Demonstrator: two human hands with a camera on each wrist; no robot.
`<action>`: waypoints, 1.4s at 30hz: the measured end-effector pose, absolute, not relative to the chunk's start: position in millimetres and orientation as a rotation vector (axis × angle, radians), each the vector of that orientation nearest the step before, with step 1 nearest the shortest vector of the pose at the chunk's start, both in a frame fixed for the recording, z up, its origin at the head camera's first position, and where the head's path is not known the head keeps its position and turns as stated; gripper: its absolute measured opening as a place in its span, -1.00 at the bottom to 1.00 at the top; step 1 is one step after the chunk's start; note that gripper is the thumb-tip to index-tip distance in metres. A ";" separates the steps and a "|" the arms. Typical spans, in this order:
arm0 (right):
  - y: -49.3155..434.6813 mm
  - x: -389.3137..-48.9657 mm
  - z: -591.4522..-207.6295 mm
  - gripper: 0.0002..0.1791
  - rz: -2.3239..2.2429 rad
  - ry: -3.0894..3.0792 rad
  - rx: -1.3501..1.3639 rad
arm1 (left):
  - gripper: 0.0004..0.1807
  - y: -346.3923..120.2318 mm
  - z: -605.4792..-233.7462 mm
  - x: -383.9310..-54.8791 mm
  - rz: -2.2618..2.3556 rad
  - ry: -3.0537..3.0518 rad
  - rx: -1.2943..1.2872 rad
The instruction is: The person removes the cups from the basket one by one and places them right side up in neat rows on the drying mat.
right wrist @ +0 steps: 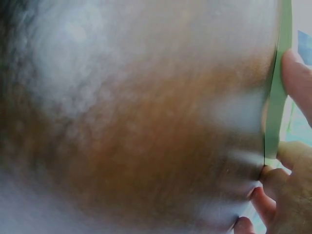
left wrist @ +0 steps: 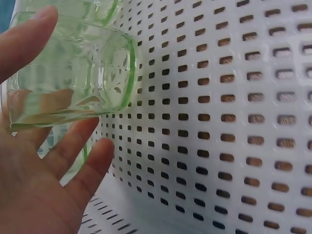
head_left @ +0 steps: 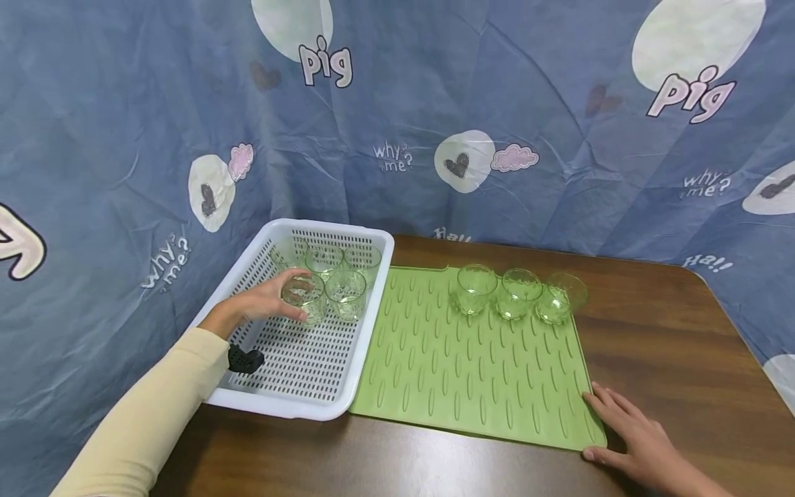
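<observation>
We'd bet this glass (head_left: 312, 295) is fairly light but rigid, slick along its smooth wall and easy to chip, so we'd wrap the sides below the rim and skip the hard squeeze. The left grip (head_left: 267, 298) has it between thumb and fingers, inside the white basket (head_left: 292, 409), right beside another glass (head_left: 346, 295); we can't tell if it's lifted. The right grip (head_left: 635, 433) is relaxed, just touching the green mat (head_left: 422, 373) at a corner. Looks-wise, we see a short, see-through, green-tinted tumbler with panelled-looking sides.
</observation>
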State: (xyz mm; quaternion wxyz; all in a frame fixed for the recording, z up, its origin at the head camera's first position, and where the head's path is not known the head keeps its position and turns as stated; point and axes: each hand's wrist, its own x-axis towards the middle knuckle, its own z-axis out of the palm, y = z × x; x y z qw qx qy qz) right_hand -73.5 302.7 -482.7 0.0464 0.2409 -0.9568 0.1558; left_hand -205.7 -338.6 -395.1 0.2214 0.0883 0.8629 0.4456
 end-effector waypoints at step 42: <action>300.9 -71.5 -476.0 -0.02 0.490 -2.944 0.713 | 0.07 -361.4 -392.6 -211.1 1.226 2.465 0.212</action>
